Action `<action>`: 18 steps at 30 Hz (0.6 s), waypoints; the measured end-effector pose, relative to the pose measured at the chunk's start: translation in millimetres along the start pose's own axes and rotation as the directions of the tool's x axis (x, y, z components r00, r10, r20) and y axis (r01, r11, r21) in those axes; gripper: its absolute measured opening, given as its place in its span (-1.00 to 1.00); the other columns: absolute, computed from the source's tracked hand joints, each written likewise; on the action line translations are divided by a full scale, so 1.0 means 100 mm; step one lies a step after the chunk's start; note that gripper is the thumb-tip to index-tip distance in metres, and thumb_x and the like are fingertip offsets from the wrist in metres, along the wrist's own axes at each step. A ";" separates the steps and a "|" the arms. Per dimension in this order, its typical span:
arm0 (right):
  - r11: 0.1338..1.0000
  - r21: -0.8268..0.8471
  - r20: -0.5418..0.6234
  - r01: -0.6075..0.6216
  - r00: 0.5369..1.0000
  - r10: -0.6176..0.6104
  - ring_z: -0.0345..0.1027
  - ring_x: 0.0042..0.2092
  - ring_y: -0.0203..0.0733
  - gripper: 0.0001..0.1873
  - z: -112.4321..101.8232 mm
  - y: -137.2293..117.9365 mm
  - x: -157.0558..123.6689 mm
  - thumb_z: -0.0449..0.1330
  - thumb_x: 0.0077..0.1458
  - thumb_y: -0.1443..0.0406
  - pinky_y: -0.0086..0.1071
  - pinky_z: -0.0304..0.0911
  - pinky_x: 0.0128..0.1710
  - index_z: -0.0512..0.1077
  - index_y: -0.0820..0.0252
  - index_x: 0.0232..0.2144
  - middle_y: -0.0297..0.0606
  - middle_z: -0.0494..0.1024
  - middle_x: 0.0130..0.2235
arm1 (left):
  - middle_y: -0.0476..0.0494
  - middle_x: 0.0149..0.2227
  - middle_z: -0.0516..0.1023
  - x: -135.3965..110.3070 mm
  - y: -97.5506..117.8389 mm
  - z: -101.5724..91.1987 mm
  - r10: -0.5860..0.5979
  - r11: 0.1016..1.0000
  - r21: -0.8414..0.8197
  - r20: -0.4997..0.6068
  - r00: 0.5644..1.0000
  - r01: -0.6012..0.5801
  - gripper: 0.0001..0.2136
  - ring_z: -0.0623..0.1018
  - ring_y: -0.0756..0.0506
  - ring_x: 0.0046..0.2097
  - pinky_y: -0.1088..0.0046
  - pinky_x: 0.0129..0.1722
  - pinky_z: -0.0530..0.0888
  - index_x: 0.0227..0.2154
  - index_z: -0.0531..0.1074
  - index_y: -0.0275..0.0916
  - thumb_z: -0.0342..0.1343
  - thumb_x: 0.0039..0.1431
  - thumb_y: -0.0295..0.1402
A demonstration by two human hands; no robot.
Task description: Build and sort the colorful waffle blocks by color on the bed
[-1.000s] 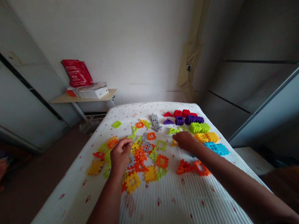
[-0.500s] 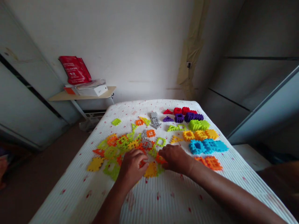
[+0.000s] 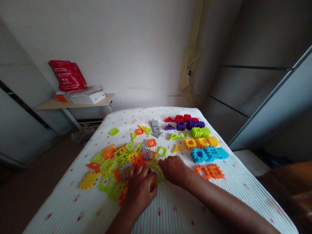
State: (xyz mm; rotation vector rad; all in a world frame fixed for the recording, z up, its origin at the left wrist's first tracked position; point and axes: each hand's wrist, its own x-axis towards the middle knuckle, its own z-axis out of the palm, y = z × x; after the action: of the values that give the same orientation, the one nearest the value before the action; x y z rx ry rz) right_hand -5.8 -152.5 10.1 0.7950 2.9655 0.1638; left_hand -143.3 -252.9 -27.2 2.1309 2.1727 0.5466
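Many flat toothed plastic building tiles lie in a mixed heap [image 3: 107,166] in the middle and left of the cloth. My left hand [image 3: 141,187] is at the heap's near right edge, fingers curled, with a yellow tile [image 3: 153,184] partly showing between thumb and fingers. My right hand [image 3: 174,170] is just to its right, fingers bent and closed above some lime-green tiles [image 3: 159,175]; what its fingers hold, if anything, is hidden. A lime-green frame tile [image 3: 162,151] lies just beyond it. Grey tiles [image 3: 147,154] rest on the heap.
Rows sorted by colour stand at the right: red [image 3: 179,118], purple [image 3: 180,125], lime green [image 3: 200,132], yellow [image 3: 202,142], blue [image 3: 210,153] and orange [image 3: 215,171]. A grey row [image 3: 155,128] lies behind the heap. A red bag [image 3: 68,75] sits on a side table [image 3: 48,103].
My left hand has closed over the yellow tile that lay open between my hands. My right hand has drawn its fingers in; the orange tile by its fingertips no longer shows. The view has shifted slightly.
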 end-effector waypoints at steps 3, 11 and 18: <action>0.998 0.056 -0.047 -0.033 0.998 0.035 0.47 -0.33 -0.06 -0.76 -0.07 0.13 -0.02 -0.01 0.11 0.43 -0.33 0.26 -0.44 0.40 0.23 -0.21 -0.12 0.57 -0.34 | -0.11 -0.21 0.49 0.01 -0.06 0.02 -0.043 0.998 0.040 -0.051 0.998 0.045 -0.77 0.39 -0.22 -0.09 0.12 -0.10 0.21 -0.30 0.49 -0.09 0.10 -0.06 -0.44; 0.725 0.679 -0.240 0.110 0.968 0.078 0.40 -0.33 -0.30 -0.69 -0.17 0.33 -0.09 -0.01 0.18 0.38 -0.47 0.20 -0.34 0.42 0.15 -0.08 -0.27 0.55 -0.28 | -0.14 -0.26 0.53 0.04 -0.19 0.13 -0.052 0.955 -0.291 -0.341 0.939 -0.052 -0.80 0.47 -0.14 -0.17 0.27 -0.13 0.37 -0.26 0.49 -0.17 0.00 0.13 -0.33; 0.490 0.861 -0.167 0.135 0.986 0.023 0.08 -0.52 -0.42 -0.64 -0.06 0.23 -0.03 0.07 0.09 0.40 -0.54 0.01 -0.54 0.37 0.24 -0.03 -0.46 0.29 -0.52 | -0.15 -0.34 0.53 0.03 -0.10 0.13 -0.340 0.725 -0.683 -0.247 0.907 0.086 -0.76 0.49 -0.08 -0.30 0.42 -0.29 0.42 -0.35 0.51 -0.24 0.04 0.11 -0.20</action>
State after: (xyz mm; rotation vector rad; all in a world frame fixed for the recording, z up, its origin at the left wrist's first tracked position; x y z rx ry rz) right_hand 7.8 -134.9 19.2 0.7222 3.0746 -1.4929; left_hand -150.0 -247.6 -41.4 1.4434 1.8956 1.5140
